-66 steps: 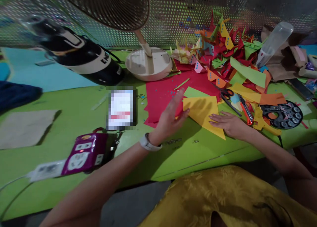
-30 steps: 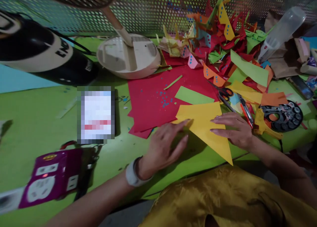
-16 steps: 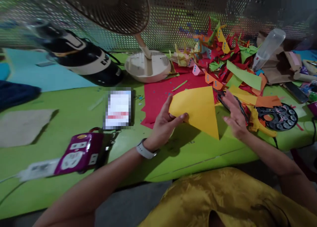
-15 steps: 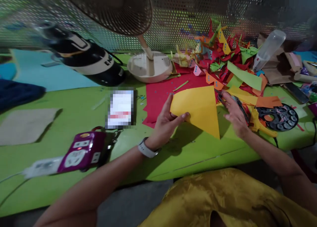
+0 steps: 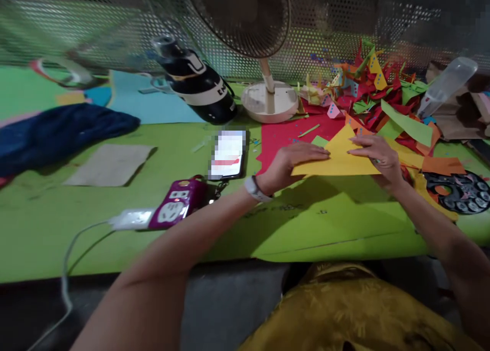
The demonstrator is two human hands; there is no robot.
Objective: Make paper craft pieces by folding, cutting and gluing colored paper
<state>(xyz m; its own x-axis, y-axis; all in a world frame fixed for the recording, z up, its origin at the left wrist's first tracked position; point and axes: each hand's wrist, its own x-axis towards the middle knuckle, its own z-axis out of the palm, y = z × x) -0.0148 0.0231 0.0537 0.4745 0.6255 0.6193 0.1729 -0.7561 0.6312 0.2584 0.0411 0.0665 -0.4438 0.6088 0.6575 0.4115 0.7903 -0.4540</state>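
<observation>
A sheet of yellow paper (image 5: 337, 162), folded into a triangle with its point away from me, is held above the green tabletop. My left hand (image 5: 293, 159) grips its left corner, fingers lying over the top face and thumb hidden below. At the right corner my right hand (image 5: 378, 154) pinches the paper, its fingers on top. Behind the paper a red sheet (image 5: 277, 139) lies on the table, with small green and blue scraps on it.
A purple power strip (image 5: 176, 203), a phone (image 5: 228, 154) and a black bottle (image 5: 204, 91) stand or lie to the left. A fan base (image 5: 270, 103) is at the back. Folded paper pieces (image 5: 367, 85) pile up behind right, near a black round palette (image 5: 459, 193).
My right hand has come from the tool on the right to the yellow paper and taken hold. The paper has turned and become a folded triangle. The view has swung left.
</observation>
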